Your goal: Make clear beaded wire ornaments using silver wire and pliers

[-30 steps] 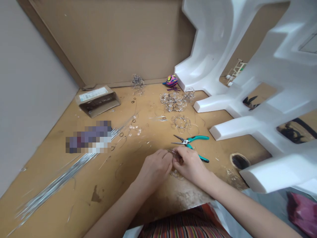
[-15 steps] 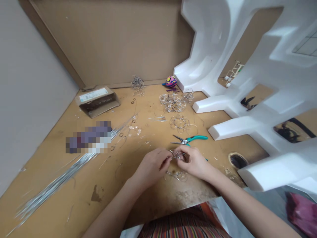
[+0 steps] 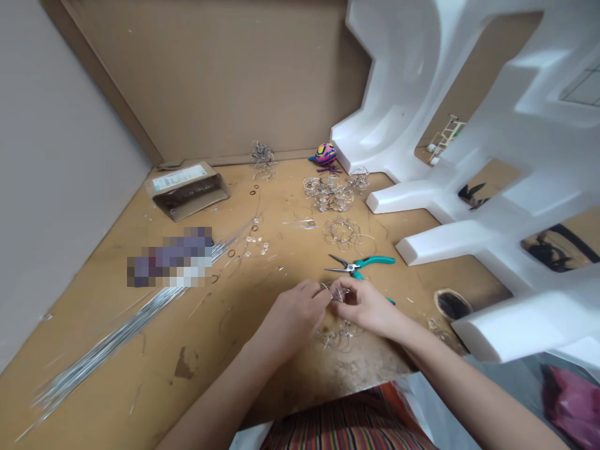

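Observation:
Between my two hands is a small piece of bent silvery wire [image 3: 338,294], partly covered by my fingers. My left hand [image 3: 300,312] pinches it from the left, its fingertips meeting those of the other hand. On the other side my right hand [image 3: 365,305] grips the same wire piece with thumb and fingers. Looped wire pieces with clear beads [image 3: 340,336] hang or lie just below the hands. Long-nose pliers [image 3: 351,267] with teal handles rest just beyond my fingers, jaws apart, one handle partly behind my right hand.
A wire ring with beads [image 3: 342,232] and a heap of similar pieces [image 3: 327,192] lie farther back. Long straight wires [image 3: 112,340] run along the left. Also there are loose clear beads [image 3: 255,245], a cardboard box [image 3: 190,190] and white moulded supports [image 3: 429,244] at right.
My left hand has closed in against the right fingertips, and its finger gap has narrowed. The beaded wire below has shifted slightly. The pliers stay put.

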A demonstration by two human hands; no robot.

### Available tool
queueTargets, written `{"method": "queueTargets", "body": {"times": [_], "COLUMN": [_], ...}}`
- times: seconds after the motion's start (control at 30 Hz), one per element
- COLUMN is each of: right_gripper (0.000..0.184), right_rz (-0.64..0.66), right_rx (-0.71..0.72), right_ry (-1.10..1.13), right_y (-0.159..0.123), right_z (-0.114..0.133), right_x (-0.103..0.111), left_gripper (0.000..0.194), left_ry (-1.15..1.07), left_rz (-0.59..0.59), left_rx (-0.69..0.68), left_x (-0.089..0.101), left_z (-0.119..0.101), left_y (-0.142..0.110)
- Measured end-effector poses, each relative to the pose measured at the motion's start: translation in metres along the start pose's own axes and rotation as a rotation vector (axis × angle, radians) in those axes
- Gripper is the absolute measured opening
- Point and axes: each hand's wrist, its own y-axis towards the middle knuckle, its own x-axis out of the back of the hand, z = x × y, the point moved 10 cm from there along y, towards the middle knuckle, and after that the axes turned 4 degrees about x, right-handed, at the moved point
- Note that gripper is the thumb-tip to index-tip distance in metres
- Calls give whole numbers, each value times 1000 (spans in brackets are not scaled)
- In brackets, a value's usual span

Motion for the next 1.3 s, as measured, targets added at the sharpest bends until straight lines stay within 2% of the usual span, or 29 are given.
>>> {"method": "queueTargets", "body": {"times": [0.17,0.5,0.7,0.97,1.13,1.3], "right_gripper": [9,10,12,11,10,11], "right_rz": [-99,-149,-153,-297,-318,-322], "right_rx": [-5,98,119,102,180,193], "right_ry": [-172,-513,-520,-628,-634,-632], "right_y": [-2,-12,-12,-13,-14,-14], "right_z": [11,37,38,40,49,49], "right_x": [12,13,13,20,13,11], "left_gripper": [12,14,14,14,18,20], "left_ry": [15,103,88,-12,55,47], "left_rz": [-44,-132,-200,-400,-425,-391], "left_rx": [1,-41,22,147,152,146], "left_x": [3,1,6,23,27,22], "left_z": [-1,-8,-5,7,4,2], "left_y": [0,-4,-4,-8,-8,-9]}}
